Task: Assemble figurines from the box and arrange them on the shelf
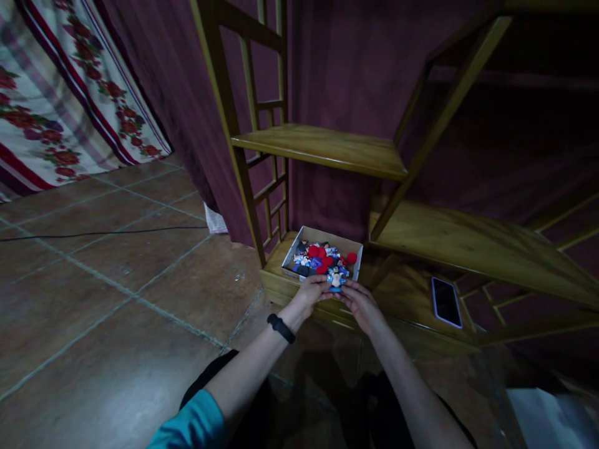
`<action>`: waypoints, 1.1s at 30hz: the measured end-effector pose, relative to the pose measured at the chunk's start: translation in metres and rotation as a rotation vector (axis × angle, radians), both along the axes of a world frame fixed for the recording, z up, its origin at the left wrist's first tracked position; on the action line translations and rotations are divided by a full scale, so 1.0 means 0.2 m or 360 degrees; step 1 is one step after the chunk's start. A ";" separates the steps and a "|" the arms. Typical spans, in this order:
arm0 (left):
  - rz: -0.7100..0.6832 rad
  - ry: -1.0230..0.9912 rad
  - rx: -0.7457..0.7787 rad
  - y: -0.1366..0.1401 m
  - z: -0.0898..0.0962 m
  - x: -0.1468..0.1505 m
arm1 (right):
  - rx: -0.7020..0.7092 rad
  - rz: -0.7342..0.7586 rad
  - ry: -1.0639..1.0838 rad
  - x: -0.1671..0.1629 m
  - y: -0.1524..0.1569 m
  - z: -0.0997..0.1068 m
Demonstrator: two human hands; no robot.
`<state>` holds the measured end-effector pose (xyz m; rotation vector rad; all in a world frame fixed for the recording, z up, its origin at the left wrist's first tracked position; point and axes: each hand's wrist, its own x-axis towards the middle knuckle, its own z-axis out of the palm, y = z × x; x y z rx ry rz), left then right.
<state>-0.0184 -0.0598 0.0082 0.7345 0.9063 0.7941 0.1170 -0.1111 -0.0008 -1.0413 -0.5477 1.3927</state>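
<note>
Between my two hands is a small toy figurine [336, 280] with a pale body and a blue base. My left hand [314, 291] is closed on its left side, a black band around the wrist. From the right, the fingers of my right hand [359, 300] grip the same figurine. Just behind it stands a shallow open cardboard box [358, 260] with several small figurines and red, black and blue pieces in it. The hands are at the box's front edge and hide part of it.
The box rests on the low ledge of a wooden shelf unit [322, 146]. A phone [446, 302] lies on the ledge to the right. A black cable [103, 232] crosses the tiled floor, and a floral cloth [70, 118] hangs at far left. Purple curtain [337, 75] covers the back.
</note>
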 end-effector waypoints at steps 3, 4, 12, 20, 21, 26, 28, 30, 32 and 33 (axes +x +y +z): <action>0.0034 -0.0089 -0.0172 0.02 -0.01 -0.02 | 0.0031 0.0002 -0.0035 -0.01 0.00 0.01; 0.0042 -0.0119 -0.0210 0.02 -0.01 -0.02 | 0.0046 0.0001 -0.0057 -0.02 0.00 0.01; 0.0095 -0.0188 -0.0189 0.04 0.02 -0.07 | 0.0103 -0.0062 -0.0188 -0.05 0.01 0.03; 0.0079 -0.0154 -0.0116 0.03 0.04 -0.10 | 0.0058 -0.0097 -0.0273 -0.08 0.02 0.04; 0.0077 -0.0158 -0.0112 0.02 0.04 -0.11 | 0.0055 -0.0101 -0.0271 -0.08 0.02 0.04; 0.0080 -0.0184 -0.0060 0.01 0.04 -0.10 | 0.0149 -0.0115 -0.0220 -0.08 0.03 0.04; 0.0082 -0.0193 -0.0005 0.00 0.05 -0.10 | 0.0163 -0.0111 -0.0200 -0.09 0.03 0.05; 0.0086 -0.0195 0.0070 0.00 0.05 -0.09 | 0.0165 -0.0095 -0.0191 -0.08 0.02 0.06; 0.0098 -0.0197 0.0145 0.01 0.04 -0.09 | 0.0167 -0.0074 -0.0199 -0.08 0.02 0.07; 0.0102 -0.0201 0.0175 0.01 0.04 -0.09 | 0.0171 -0.0068 -0.0206 -0.08 0.02 0.07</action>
